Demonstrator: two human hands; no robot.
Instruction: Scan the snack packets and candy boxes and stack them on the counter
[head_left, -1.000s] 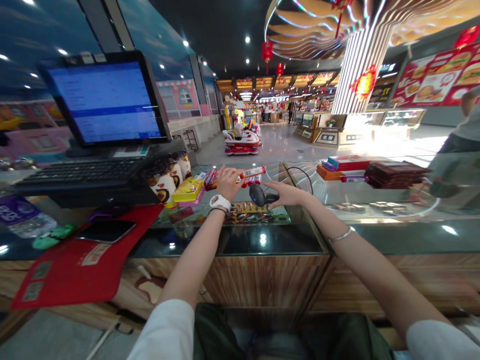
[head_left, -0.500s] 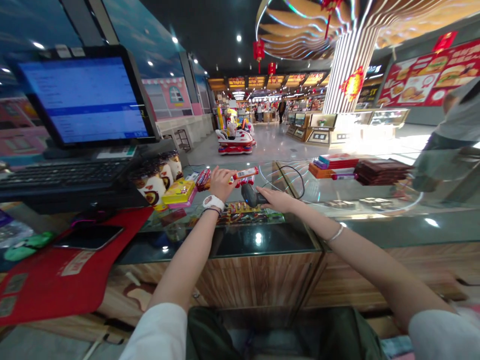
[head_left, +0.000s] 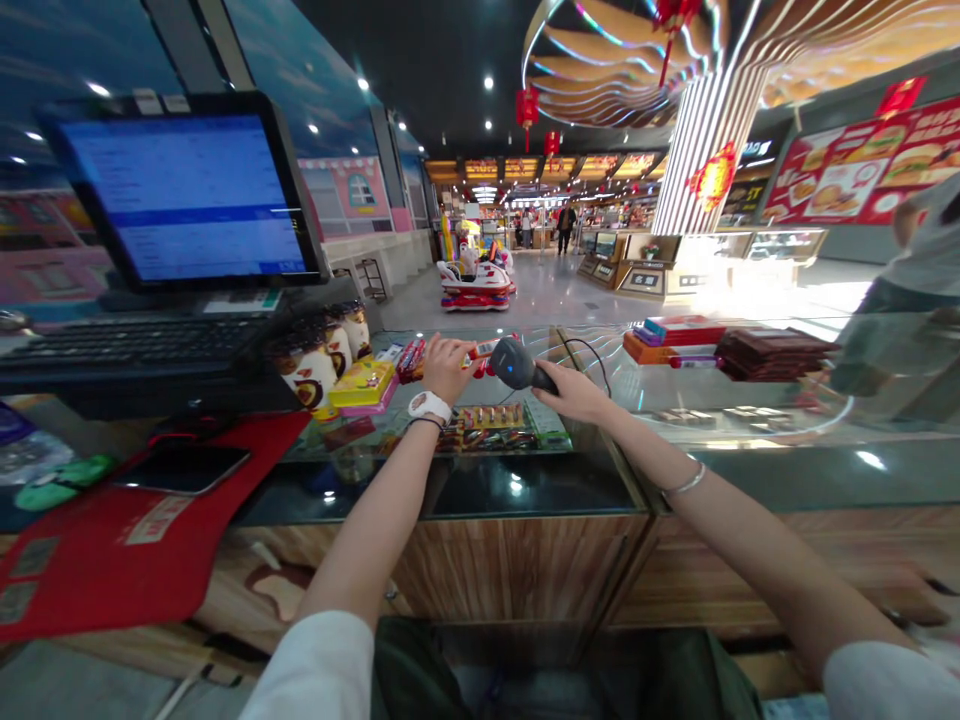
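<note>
Left hand point(head_left: 444, 368), white watch on the wrist, held over the glass bench point(head_left: 750, 440), fingers clamped on a small red pack point(head_left: 484, 350) with a white label. Right hand point(head_left: 576, 392), fingers wrapped round the handle of a dark scanner point(head_left: 517, 364), raised off the glass, its head tilted toward the pack and just beside it (a blue light showing on the head). Black cable point(head_left: 592, 350) looping from the scanner back across the bench. Thin bracelet on the right wrist.

Left of the hands: yellow box point(head_left: 362, 381) lying flat, a row of cups point(head_left: 319, 362) with dark lids behind it, more red packs point(head_left: 411, 358) near the left thumb. Under the glass below the hands, a tray of small goods point(head_left: 491, 420), too blurred to tell apart. Further left, keyboard point(head_left: 127, 345) on a stand with a lit blue monitor point(head_left: 187, 195) above, and a phone point(head_left: 180, 468) lying on a red mat point(head_left: 112, 530). To the right on the glass, well apart from the hands, a stack of red and orange boxes point(head_left: 675, 340) beside a dark brown stack point(head_left: 772, 352). At the far right edge, another person point(head_left: 919, 250), blurred.
</note>
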